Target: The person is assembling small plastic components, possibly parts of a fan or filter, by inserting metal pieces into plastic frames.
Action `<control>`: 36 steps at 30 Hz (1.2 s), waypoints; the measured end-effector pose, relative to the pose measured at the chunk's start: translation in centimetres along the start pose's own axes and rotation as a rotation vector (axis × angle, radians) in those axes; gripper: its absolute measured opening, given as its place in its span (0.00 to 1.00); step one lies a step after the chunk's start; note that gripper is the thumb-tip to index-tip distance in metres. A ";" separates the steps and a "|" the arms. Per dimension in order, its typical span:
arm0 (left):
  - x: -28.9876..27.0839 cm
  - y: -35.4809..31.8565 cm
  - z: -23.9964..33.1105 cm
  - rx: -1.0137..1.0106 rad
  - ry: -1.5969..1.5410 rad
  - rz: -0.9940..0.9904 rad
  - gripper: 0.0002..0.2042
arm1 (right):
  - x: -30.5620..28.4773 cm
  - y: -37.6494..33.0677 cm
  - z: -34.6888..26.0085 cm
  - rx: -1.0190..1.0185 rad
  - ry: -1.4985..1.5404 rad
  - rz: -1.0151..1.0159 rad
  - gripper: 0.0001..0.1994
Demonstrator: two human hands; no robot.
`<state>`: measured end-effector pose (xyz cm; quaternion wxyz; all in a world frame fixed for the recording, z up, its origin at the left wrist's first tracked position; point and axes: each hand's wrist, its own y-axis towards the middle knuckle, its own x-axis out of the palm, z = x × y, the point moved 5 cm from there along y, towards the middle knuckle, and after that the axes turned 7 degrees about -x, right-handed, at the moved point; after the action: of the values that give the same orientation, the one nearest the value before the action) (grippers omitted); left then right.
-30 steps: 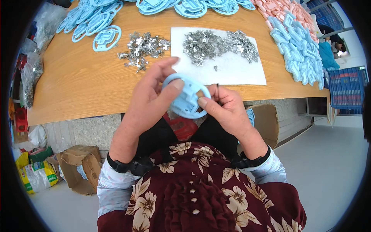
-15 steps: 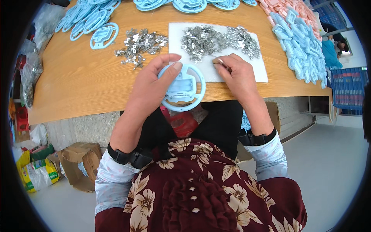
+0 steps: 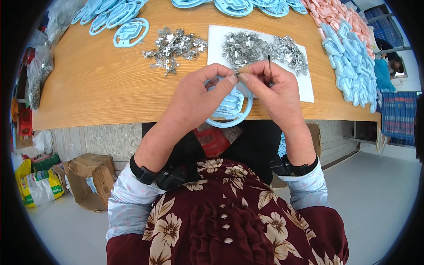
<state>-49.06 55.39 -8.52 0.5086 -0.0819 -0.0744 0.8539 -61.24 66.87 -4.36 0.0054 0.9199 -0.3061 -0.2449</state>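
My left hand [image 3: 196, 95] grips a light-blue plastic steering-wheel-shaped part [image 3: 231, 105] by its upper rim, above the table's near edge. My right hand [image 3: 280, 90] meets it there, thumb and forefinger pinched at the top of the part. Between the fingertips sits a tiny metal piece [image 3: 237, 74], mostly hidden. A thin dark stick-like tool [image 3: 270, 66] rises from the right hand, its lower end tucked in among the fingers. Just beyond the hands, small silver metal clips [image 3: 244, 49] lie heaped on a white foam sheet [image 3: 304, 90].
Another heap of metal clips [image 3: 174, 47] lies on bare wood to the left. Blue wheel-shaped parts [image 3: 131, 33] line the far side. Blue plastic pieces [image 3: 349, 66] and pink ones [image 3: 338, 22] pile up at right. A cardboard box [image 3: 90, 181] stands on the floor.
My right hand has come left from the foam sheet to the blue part, and its fingertips now meet the left hand's. The part has shifted slightly right. The view has shifted a little.
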 end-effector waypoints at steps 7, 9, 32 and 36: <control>-0.5 -0.1 0.2 0.037 -0.104 0.040 0.08 | 0.1 0.2 0.1 0.077 0.036 -0.029 0.11; -0.6 0.0 0.3 0.084 -0.051 0.082 0.11 | 0.4 0.3 -0.2 0.078 0.058 -0.057 0.12; -0.3 0.1 0.0 0.005 -0.125 0.090 0.08 | 0.5 1.6 1.1 0.071 0.075 -0.099 0.11; -0.3 0.2 -0.2 -0.024 -0.149 0.097 0.08 | 0.7 1.8 0.9 0.078 0.070 -0.110 0.11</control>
<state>-49.04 55.01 -8.74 0.4586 -0.0280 -0.1182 0.8803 -62.22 65.16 -5.18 -0.0334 0.9429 -0.2639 -0.2002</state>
